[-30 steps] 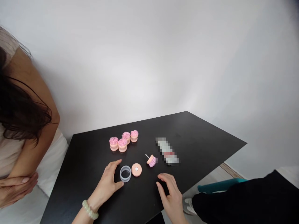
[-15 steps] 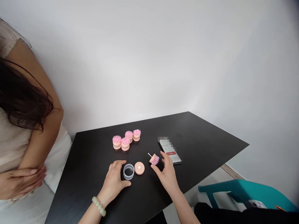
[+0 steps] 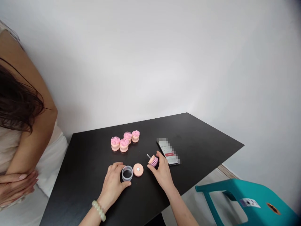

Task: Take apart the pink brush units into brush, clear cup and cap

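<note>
Brought in onto the pink bristle brush head [image 3: 153, 160], the right hand [image 3: 162, 175] is half-closed, gripping it; the clear plastic ring [image 3: 127, 173] is touched by the half-open left hand [image 3: 113, 185].

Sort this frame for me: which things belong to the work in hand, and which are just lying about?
In use: left hand beside clear ring; right hand holding pink-bristled brush head; peach disc; four pink-bristled brushes.
Lying about: phone; teal plastic stool.

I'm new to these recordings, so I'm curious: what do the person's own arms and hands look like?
The left forearm and right forearm are bare; the left hand wears a bracelet of pale green round beads at the wrist; the right hand shows no jewellery.
</note>
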The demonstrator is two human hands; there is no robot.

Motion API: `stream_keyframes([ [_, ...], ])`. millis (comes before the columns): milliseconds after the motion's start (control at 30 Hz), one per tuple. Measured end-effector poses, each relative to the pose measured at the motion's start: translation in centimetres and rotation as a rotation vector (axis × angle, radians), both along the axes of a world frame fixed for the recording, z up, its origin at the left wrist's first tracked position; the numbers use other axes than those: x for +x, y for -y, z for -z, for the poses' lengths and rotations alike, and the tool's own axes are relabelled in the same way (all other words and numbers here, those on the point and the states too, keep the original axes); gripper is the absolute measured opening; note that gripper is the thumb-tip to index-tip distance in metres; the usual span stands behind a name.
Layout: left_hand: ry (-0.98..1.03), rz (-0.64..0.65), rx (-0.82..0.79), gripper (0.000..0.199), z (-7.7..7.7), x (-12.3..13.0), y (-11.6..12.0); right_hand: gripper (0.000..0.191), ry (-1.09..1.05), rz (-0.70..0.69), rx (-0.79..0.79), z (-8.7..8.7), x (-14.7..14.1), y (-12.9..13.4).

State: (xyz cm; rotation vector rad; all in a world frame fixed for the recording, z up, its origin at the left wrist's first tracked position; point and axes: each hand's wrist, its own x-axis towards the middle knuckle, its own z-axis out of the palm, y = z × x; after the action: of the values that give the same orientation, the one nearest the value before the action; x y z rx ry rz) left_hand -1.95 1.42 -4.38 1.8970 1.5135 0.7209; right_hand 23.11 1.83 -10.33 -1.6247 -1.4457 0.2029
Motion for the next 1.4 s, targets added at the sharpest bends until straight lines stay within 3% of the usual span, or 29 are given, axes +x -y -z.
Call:
stream_keyframes([
  [200, 0.035, -0.014, 0.015, 0.027, 0.2, 0.1, -0.2, 0.046, -0.045, 0.023, 0.008, 0.0, 0.3, -0.3],
  [433, 0.070, -0.006, -0.014, 0.025, -0.4, 0.2, 0.1, 0.036, -0.128, -0.034, 0.011, -1.4, 0.3, 0.8],
  [733, 0.103, -0.004, -0.007, 0.034, -0.4, 0.1, 0.5, 0.036, -0.135, -0.289, 0.061, -5.9, -1.7, 3.4],
  [967, 0.215, 0.077, 0.069, 0.032, -1.2, 0.5, 1.2, 0.045, -0.049, -0.424, 0.083, -8.6, -3.7, 5.1],
  [1200, 0.350, 0.123, 0.113, 0.028, -2.4, 1.0, 2.4, 0.042, -0.022, -0.481, 0.095, -9.2, -4.5, 5.7],
  [1400, 0.348, 0.128, 0.142, 0.028, -2.1, 0.8, 2.4, 0.046, -0.044, -0.496, 0.078, -9.3, -4.7, 6.1],
])
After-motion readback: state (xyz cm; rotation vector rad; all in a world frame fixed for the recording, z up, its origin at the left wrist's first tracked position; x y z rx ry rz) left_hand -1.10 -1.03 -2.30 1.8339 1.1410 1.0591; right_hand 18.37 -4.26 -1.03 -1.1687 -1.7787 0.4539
